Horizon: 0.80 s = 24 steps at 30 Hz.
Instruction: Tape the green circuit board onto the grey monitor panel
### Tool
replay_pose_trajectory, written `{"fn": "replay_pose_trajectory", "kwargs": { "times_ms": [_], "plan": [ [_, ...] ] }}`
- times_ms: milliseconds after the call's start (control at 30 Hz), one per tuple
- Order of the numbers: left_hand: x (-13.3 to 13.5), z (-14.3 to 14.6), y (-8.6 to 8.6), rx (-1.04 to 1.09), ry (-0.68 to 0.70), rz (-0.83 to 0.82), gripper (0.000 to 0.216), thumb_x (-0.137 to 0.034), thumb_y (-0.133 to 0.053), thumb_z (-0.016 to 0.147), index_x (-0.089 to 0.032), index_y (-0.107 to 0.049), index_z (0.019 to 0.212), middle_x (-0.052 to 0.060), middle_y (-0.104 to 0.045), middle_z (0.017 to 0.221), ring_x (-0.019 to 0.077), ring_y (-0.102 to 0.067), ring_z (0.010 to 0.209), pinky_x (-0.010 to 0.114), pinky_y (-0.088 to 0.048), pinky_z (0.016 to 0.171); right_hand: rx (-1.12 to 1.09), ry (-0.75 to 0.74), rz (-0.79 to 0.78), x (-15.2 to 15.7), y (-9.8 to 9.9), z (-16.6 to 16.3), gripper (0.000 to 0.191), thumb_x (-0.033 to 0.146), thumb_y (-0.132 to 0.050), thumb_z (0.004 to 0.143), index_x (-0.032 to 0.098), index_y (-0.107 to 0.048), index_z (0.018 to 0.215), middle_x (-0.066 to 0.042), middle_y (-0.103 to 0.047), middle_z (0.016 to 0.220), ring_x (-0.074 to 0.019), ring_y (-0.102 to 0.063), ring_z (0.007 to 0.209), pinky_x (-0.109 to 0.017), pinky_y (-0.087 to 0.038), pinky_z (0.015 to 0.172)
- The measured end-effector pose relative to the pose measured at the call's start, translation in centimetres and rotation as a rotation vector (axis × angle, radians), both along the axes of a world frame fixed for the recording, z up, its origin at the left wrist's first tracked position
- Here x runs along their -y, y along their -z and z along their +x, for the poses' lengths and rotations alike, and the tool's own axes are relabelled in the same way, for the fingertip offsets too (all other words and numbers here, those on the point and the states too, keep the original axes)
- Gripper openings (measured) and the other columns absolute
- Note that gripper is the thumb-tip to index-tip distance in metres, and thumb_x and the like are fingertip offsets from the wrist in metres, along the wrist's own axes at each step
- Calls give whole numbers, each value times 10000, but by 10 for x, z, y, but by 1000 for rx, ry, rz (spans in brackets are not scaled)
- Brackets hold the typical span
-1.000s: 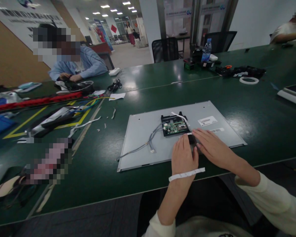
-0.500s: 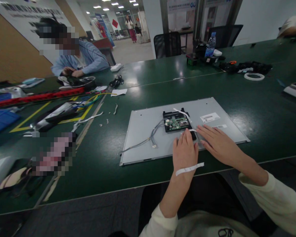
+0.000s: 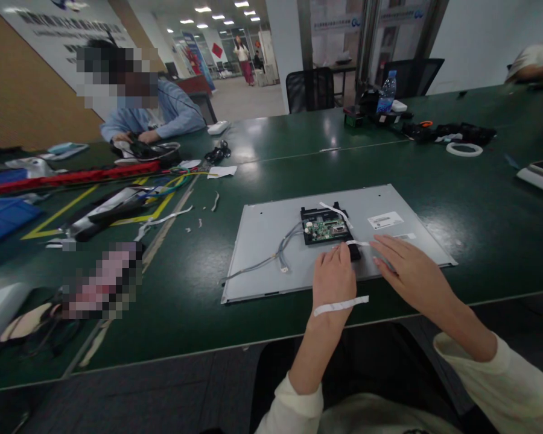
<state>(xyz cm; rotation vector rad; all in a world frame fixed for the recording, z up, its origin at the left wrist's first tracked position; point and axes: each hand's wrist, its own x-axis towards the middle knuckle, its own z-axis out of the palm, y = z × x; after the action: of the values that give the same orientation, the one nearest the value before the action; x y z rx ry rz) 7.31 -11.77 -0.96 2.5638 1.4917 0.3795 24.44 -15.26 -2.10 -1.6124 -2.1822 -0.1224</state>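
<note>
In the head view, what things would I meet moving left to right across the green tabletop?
Blue plastic tray → crumpled white strip → thin grey cables → black-framed green circuit board → white rectangular sticker → flat white ring.

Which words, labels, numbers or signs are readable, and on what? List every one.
No text can be read with certainty.
Larger label on the gray panel: too small.
Smaller label below it: too small.
Bottle label: blurred.
Wall lettering: blurred.
Glass partition lettering: blurred.
Far banner: blurred.
Red diamond sign: too small.
</note>
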Motion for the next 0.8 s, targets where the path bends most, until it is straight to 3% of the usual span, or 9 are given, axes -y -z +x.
{"fn": "replay_pose_trajectory", "kwargs": {
  "times_ms": [100,267,500,667,800],
  "plan": [
    [0,0,-4,-14,3,-11,449,-53,-438,805,-70,-405,1252,167,-578,1221,239,-522,1159,393,-393,981,-195,-112,-76,6,-15,-10,330,331,-377,933,207,-588,1154,-76,-636,1151,-212,-602,1025,-365,-479,888],
    [-5,0,-12,-35,-4,-107,261,-123,-505,805,-131,-472,1064,139,-629,1079,247,-583,1028,373,-450,881,-467,-172,-422,9,-30,-30,236,390,-454,902,237,-603,1000,-18,-687,852,-160,-635,710,-269,-475,600],
    [-8,-6,-18,-39,18,-132,223,-184,-548,805,-146,-472,1011,123,-628,1046,241,-596,952,365,-460,843,-1011,-268,-798,5,-27,-35,245,375,-571,842,193,-503,991,46,-576,616,-98,-559,545,-224,-465,553],
    [-8,-7,-18,-35,45,-89,112,-170,-472,853,-146,-505,957,106,-645,997,225,-604,902,352,-471,801,-1066,-352,-872,6,-49,-32,235,344,-628,810,188,-564,973,46,-556,631,-73,-548,554,-181,-441,505],
    [-7,-11,-15,-11,46,-17,187,-104,-421,859,-143,-525,1010,91,-654,1000,220,-607,920,343,-471,805,-1061,-389,-882,8,-70,-25,140,311,-655,794,189,-622,855,33,-548,620,-60,-516,515,-162,-399,441]
  ]
}}
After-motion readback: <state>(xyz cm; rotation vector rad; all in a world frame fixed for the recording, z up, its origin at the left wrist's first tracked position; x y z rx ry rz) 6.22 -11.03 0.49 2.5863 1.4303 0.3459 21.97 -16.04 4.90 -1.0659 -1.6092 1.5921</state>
